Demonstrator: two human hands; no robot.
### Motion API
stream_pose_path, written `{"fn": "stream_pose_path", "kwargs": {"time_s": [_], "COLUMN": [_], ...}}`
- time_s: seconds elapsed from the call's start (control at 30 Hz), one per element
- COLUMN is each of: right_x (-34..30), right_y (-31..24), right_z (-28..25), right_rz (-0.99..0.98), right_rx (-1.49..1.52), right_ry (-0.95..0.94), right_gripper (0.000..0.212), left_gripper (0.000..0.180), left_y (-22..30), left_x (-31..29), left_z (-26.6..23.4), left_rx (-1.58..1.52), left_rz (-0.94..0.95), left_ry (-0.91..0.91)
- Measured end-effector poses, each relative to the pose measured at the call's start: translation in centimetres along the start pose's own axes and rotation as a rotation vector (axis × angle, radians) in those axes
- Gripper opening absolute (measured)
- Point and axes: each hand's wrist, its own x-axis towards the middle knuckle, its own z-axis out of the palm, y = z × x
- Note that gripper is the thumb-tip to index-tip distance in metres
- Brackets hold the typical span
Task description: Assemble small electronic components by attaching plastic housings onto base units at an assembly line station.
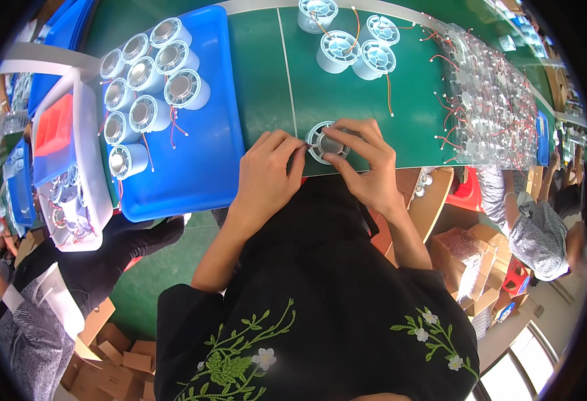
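Note:
A white round motor housing [327, 147] with a silver metal disc in its middle stands at the table's front edge. My right hand [372, 164] grips it from the right, its fingers curled over the rim and disc. On the other side, my left hand [270, 175] is closed in a pinch, fingertips touching the housing's left rim. Whatever those fingertips hold is too small to make out. Farther back on the table are several white housings [337, 50] with ribbed, open tops and red wires.
To the left, a blue tray [207, 167] carries rows of disc-topped housings [148, 112]. Beside it stands a white bin [96, 200] with an orange-red box and wired parts. Clear-wrapped parts with red wires [490, 100] cover the right side. Co-workers sit at both sides; cardboard boxes [467, 257] stand below right.

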Motion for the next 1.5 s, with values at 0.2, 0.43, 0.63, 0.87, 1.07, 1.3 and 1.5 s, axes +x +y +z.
{"fn": "stream_pose_path", "kwargs": {"time_s": [0.2,0.43,0.63,0.87,1.07,1.3,1.5], "right_x": [0.0,0.2,0.1,0.2,0.3,0.6,1.0], "right_y": [0.1,-0.5,-0.2,-0.4,-1.1,-1.6,-1.6], "right_z": [0.0,0.0,-0.1,-0.1,-0.2,-0.4,-0.7], "right_rz": [0.004,0.009,-0.007,-0.034,-0.008,-0.028,-0.038], "right_rx": [0.018,0.030,0.000,-0.030,-0.065,-0.118,-0.146], "right_ry": [0.005,-0.011,-0.007,-0.013,-0.028,-0.045,-0.066], "right_gripper": [0.039,0.039,0.038,0.039,0.038,0.037,0.037], "left_gripper": [0.002,0.003,0.003,0.003,0.003,0.033,0.053], "left_y": [-0.1,0.1,0.1,-0.1,0.0,-0.2,0.5], "left_x": [0.0,0.0,0.1,0.1,0.1,0.1,-0.4], "left_z": [0.2,0.1,0.1,0.2,0.1,0.2,0.9], "left_rx": [-0.069,-0.063,-0.051,-0.053,-0.045,-0.114,-0.391], "left_rz": [0.011,-0.025,-0.008,-0.004,-0.019,0.102,-0.020], "left_ry": [0.028,0.020,0.017,0.013,0.018,0.102,-0.056]}}
